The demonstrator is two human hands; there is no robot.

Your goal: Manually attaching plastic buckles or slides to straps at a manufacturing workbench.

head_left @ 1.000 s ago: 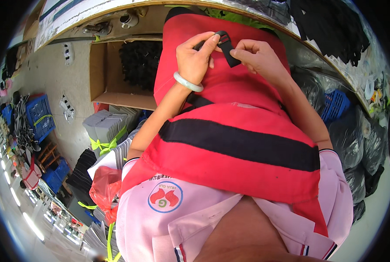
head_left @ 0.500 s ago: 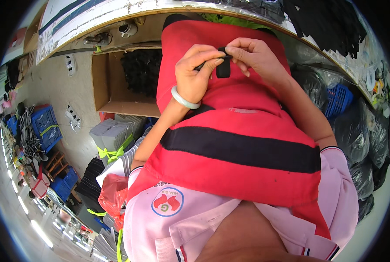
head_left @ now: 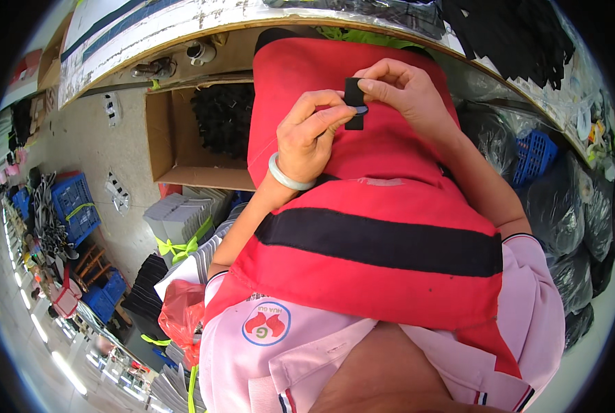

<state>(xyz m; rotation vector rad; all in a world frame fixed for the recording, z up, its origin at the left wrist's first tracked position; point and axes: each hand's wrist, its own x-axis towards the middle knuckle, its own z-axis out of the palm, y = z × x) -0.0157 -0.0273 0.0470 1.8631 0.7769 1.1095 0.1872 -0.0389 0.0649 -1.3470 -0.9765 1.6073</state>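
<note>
Above my red apron [head_left: 383,155], both hands meet at a short, flat black strap [head_left: 353,124]. The fingers and thumb of my right hand [head_left: 407,93] are closed on the strap's upper end. My left hand [head_left: 311,134], with a pale bangle at the wrist, is closed in a pinch on a small dark curved piece [head_left: 361,110]. That piece crosses the strap partway down, and its bluish edge catches light. Whether the strap runs through it or behind it, I cannot tell. The lower end of the strap hangs below the piece.
A cardboard box [head_left: 176,174] with black pieces stands beyond my left hand. The worktable edge [head_left: 183,45] curves across the top, with black cloth [head_left: 514,38] at right. Tied grey stacks [head_left: 176,213] lie at left; dark plastic bags [head_left: 555,213] and a blue basket [head_left: 533,157] at right.
The strap has been turned and raised, so more of it stands above the small dark piece. My right fingers are now on its upper end; my left hand has lowered slightly.
</note>
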